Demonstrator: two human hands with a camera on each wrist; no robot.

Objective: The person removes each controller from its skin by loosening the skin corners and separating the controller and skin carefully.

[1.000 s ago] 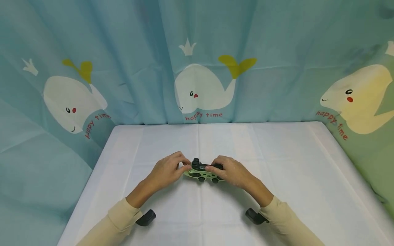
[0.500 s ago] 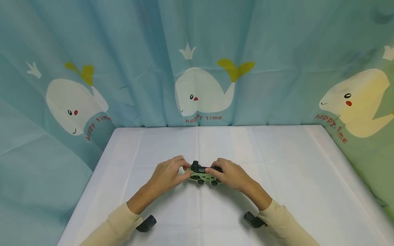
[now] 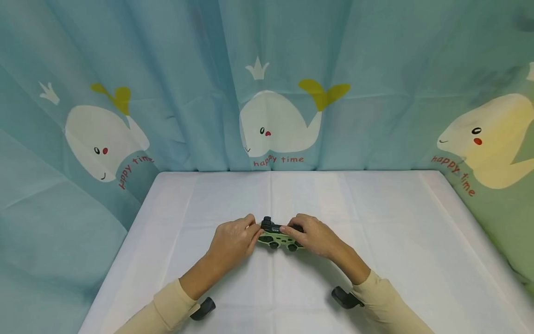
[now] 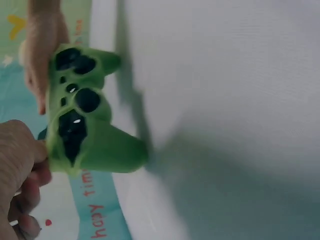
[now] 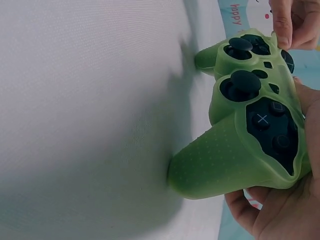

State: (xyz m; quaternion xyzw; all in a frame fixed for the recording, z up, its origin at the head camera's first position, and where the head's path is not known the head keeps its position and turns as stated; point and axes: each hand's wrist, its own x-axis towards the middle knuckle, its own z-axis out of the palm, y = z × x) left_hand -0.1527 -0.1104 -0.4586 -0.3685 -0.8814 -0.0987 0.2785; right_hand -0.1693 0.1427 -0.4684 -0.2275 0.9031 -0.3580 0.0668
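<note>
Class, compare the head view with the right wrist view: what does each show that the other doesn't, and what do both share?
Only the head view: sleeves, black pieces beside them, a full whale print.

Only the right wrist view: readable marks on the cross button and square button, fine dots on a handle.

Both: left hand and right hand holding the controller, the white cloth, the curtain.

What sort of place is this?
Probably a makeshift indoor booth: a blue-green fabric curtain printed with white whales runs along three sides of a white cloth-covered rectangular table. Anything beyond is hidden.
</note>
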